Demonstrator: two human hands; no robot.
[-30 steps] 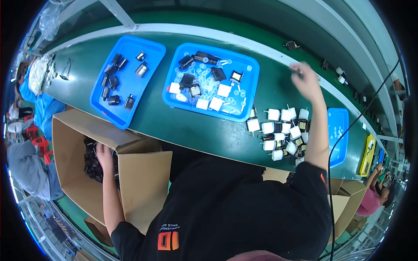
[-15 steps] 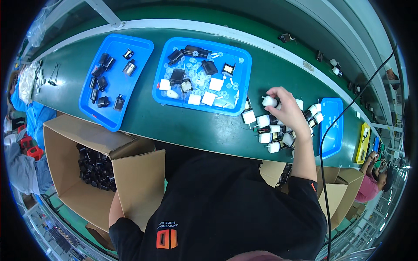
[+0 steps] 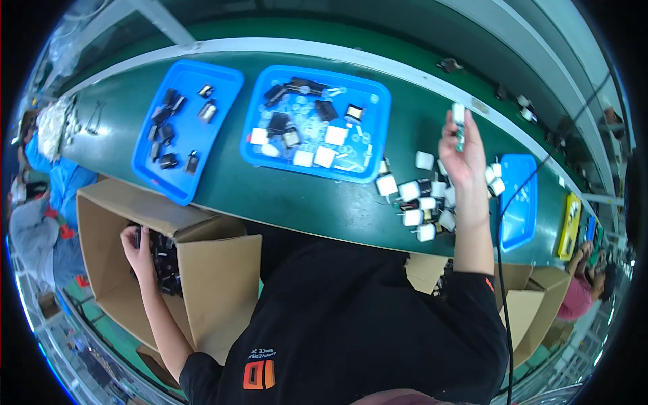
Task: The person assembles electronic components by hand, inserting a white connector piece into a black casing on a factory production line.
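Observation:
Over the right part of the green bench, my right hand (image 3: 466,156) is raised with its fingers closed round a white-capped plug assembly (image 3: 458,113), whose green circuit board shows below the cap. Beneath and beside that hand lies a cluster of similar white-capped assemblies (image 3: 410,192). My left hand (image 3: 140,258) is inside the open cardboard box (image 3: 223,273) at the left, pinching a small black plastic housing (image 3: 137,236). Several more black housings (image 3: 164,260) are heaped in the box next to it.
A blue tray (image 3: 246,145) holds clear discs, white blocks and black housings; another blue tray (image 3: 181,192) has black pieces. A smaller blue tray (image 3: 518,233) stands at right, with a dark cable (image 3: 500,270) hanging before it. Another person (image 3: 579,297) is at far right.
My left hand has come into sight in the box, now with a black housing. My right hand has risen from the cluster, moving up and right, with a white-capped assembly upright in it.

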